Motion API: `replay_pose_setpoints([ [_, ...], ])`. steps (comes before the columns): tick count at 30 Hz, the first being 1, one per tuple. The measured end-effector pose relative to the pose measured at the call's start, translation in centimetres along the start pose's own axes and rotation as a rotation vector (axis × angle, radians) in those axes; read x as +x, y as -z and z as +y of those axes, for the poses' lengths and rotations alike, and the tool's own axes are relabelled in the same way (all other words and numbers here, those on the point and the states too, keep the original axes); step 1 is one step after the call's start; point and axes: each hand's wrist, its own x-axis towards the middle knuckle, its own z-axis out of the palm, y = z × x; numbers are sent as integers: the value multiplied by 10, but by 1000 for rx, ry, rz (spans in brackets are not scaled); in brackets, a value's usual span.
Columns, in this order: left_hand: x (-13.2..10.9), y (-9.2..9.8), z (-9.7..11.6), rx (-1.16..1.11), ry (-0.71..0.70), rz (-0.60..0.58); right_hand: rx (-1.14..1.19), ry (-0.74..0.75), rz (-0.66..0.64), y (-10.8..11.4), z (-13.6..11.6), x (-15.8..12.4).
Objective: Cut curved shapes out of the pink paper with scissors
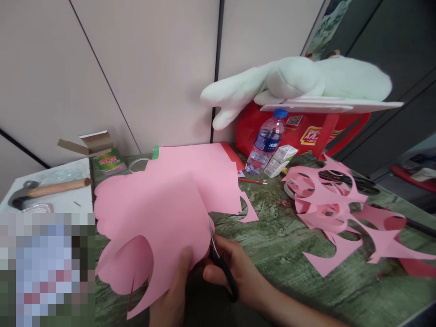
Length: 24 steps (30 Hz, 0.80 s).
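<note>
My left hand (175,284) grips a large sheet of pink paper (166,218) by its lower edge, thumb on top and the other fingers hidden beneath. A rounded opening has been cut out of the sheet on its left side. My right hand (231,263) is closed round the black handles of a pair of scissors (223,268). Their blades point away from me and lie against the right edge of the sheet. Below and behind it, pink scalloped paper shapes (117,195) and another flat pink sheet (218,181) lie on the table.
Pink paper offcuts (327,200) are heaped at the right of the green marbled table (272,245). A water bottle (267,141), a small carton (281,161) and a red bag (252,127) stand behind. At left are a hammer (57,187) and an open box (107,159).
</note>
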Motion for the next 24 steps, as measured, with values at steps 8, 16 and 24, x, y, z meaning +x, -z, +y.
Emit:
replay_pose_setpoints([
  [8, 1, 0, 2, 33, 3, 11, -13, -19, 9, 2, 0, -1],
  [16, 0, 0, 7, 91, 15, 60, -61, -78, 13, 2, -1, -1],
  [24, 2, 1, 9, 107, -43, 9, -53, -89, 21, 4, 0, -1],
])
